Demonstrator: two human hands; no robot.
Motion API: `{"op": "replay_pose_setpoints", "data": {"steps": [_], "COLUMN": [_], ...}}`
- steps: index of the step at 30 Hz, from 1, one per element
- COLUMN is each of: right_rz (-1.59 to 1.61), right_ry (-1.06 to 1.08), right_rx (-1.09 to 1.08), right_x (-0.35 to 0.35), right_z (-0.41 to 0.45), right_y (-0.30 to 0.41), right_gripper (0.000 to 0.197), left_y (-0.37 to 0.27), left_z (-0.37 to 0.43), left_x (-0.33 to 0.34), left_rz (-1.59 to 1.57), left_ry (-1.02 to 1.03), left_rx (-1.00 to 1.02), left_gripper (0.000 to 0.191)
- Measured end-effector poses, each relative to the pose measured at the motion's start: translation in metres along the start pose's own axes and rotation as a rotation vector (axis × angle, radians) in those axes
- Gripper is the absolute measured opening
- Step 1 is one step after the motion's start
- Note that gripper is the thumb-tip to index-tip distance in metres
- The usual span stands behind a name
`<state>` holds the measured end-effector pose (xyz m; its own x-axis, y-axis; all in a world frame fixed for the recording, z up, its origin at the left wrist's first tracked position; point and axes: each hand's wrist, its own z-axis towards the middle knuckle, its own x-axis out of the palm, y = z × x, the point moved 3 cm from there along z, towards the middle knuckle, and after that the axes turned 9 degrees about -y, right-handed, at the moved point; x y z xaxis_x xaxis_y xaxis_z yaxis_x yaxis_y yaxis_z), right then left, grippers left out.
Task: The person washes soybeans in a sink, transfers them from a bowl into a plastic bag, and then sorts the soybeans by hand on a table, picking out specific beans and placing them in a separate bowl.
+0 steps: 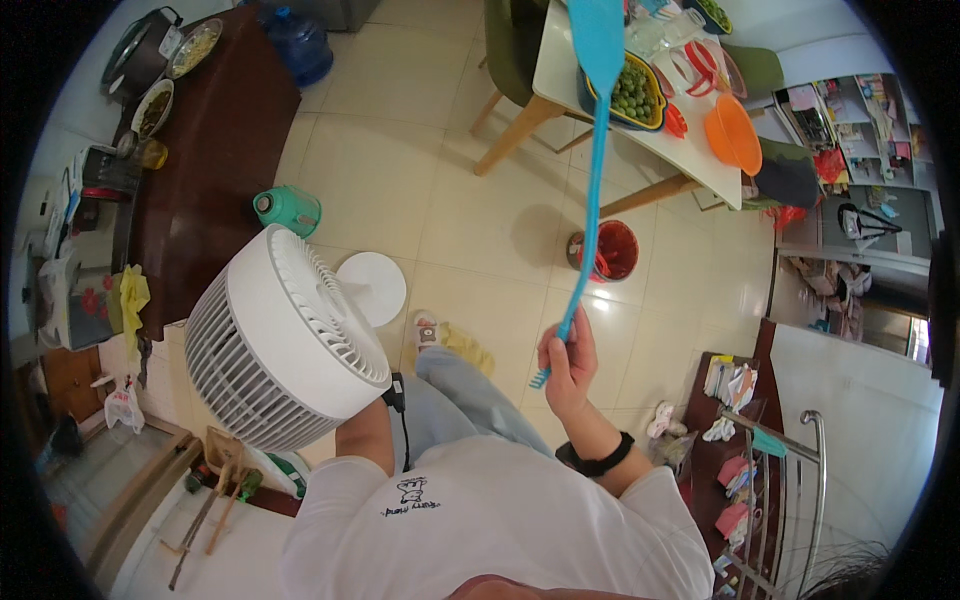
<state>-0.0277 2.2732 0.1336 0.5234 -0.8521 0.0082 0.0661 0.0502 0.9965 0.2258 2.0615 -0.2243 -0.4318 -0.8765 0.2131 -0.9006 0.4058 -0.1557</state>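
Note:
My right hand grips a blue plastic fly swatter near the end of its handle. Its flat paddle points up and away from me, and small prongs stick out below my fingers. On my left, a white electric fan is held up in front of my left forearm, tilted, with its round base lower down. The fan head hides my left hand, which supports it from behind. Beside the fan hangs a black plug on a cord.
A white table holds a basket of green fruit and an orange basin. On the floor stand a red-lined bin, a green flask and a water bottle. At left is a brown cabinet, at right a metal railing.

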Motion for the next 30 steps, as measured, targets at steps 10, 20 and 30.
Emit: {"op": "replay_pose_setpoints", "data": {"steps": [10,20,30], "right_rz": [0.083,-0.063,-0.335], "right_ry": [-0.064,-0.146,0.002], "right_rx": [-0.097,0.085,-0.118], "right_x": [0.034,0.001,-0.080], "right_z": [-0.003,-0.148,-0.227], "right_y": [0.002,0.000,0.053], "right_gripper": [0.053,0.050,0.045], "left_y": [0.005,0.064,0.094], "left_z": [-0.022,-0.154,-0.173], "left_x": [-0.009,-0.088,-0.120], "left_rz": [-0.074,0.483,0.821], "left_ry": [0.093,0.157,0.217], "left_rx": [-0.062,-0.460,-0.333], "left_gripper": [0.043,0.032,0.026]}}
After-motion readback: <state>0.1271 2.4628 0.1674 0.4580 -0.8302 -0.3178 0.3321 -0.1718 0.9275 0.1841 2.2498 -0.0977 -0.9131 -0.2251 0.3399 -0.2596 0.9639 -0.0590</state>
